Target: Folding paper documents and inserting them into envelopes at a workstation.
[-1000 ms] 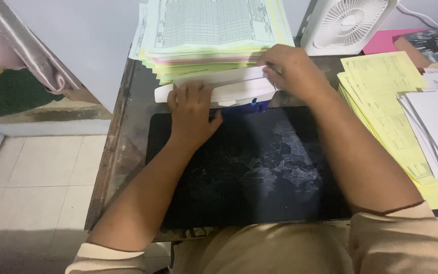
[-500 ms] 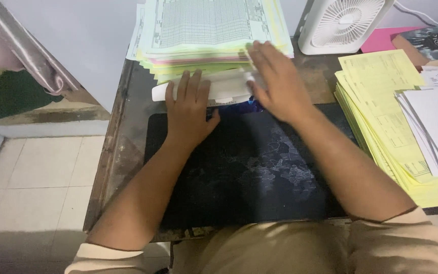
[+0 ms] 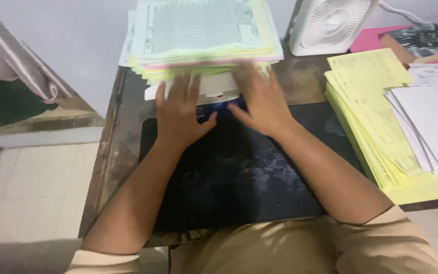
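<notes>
Both hands flat on a white paper bundle (image 3: pixel 214 86) at the foot of the tall form stack (image 3: pixel 201 35).

Left hand (image 3: pixel 178 114) and right hand (image 3: pixel 262 99) spread open, pressing, gripping nothing. Probably light, floppy, slippery sheets; best taken by both short ends, above the black desk mat (image 3: pixel 234 172).

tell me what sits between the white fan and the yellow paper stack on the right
Between the white fan and the yellow paper stack, the head view shows only a bare strip of dark desk.
</notes>
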